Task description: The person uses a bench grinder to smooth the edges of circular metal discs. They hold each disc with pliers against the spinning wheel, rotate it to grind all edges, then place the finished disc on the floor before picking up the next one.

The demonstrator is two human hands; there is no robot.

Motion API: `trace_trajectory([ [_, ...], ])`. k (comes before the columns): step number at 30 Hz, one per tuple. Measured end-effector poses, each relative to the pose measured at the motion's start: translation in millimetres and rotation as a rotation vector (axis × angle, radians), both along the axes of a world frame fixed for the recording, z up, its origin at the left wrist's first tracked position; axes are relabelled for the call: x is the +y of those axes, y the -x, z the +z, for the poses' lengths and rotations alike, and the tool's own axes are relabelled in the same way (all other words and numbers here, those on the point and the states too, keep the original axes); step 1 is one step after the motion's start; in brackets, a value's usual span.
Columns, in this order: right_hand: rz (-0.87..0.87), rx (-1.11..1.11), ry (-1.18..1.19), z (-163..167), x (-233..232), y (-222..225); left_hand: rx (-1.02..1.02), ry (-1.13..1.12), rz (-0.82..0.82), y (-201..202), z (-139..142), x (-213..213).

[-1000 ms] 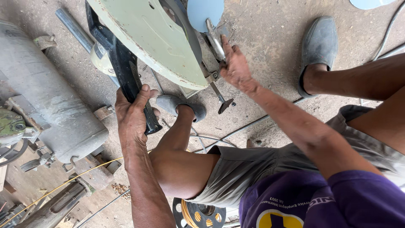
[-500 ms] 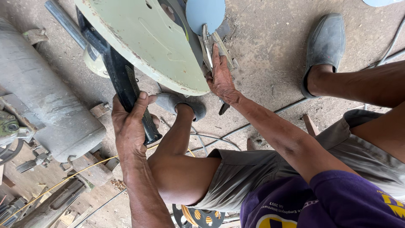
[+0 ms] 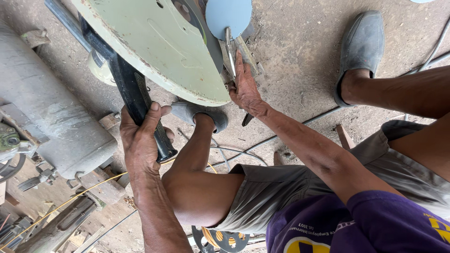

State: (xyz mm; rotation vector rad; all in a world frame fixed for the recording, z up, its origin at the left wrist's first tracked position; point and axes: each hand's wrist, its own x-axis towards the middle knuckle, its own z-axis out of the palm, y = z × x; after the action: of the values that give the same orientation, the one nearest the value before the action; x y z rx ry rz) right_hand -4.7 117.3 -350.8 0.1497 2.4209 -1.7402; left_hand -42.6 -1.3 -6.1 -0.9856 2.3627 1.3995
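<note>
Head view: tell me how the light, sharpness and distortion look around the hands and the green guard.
Head view: soft, even daylight, no hard shadows or glare. The left hand on the black handle and the right hand at the pale green guard are sharp, without motion blur. The guard, close to the lens, looms large and is cut by the top edge. The purple shirt at the bottom corner is slightly soft.

**One camera, worn on the head, looking straight down**

Only one view is given. It is taken from the person's head and is pointed down, past the chest and knees to the dirt floor [image 3: 300, 51]. The left hand [image 3: 140, 140] and right hand [image 3: 244, 89] are seen from close up. The feet and floor are seen farther below. No second view is given, so nothing is shared.
</note>
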Motion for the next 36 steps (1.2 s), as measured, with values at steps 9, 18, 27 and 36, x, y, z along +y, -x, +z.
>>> trace_trajectory([
  [9, 0.076, -0.124, 0.046, 10, 25, -8, 0.002, 0.008, -0.004, -4, 1, -1],
  [18, 0.113, -0.097, 0.011, 15, 47, -9, 0.035, -0.026, -0.005, -8, 3, 0],
  [27, -0.189, -0.716, 0.827, 2, 80, -6, 0.018, 0.0, -0.018, -11, 4, -1],
  [36, 0.505, -0.107, -0.258, 44, 149, -3, 0.028, -0.002, -0.031, -16, 9, 0],
])
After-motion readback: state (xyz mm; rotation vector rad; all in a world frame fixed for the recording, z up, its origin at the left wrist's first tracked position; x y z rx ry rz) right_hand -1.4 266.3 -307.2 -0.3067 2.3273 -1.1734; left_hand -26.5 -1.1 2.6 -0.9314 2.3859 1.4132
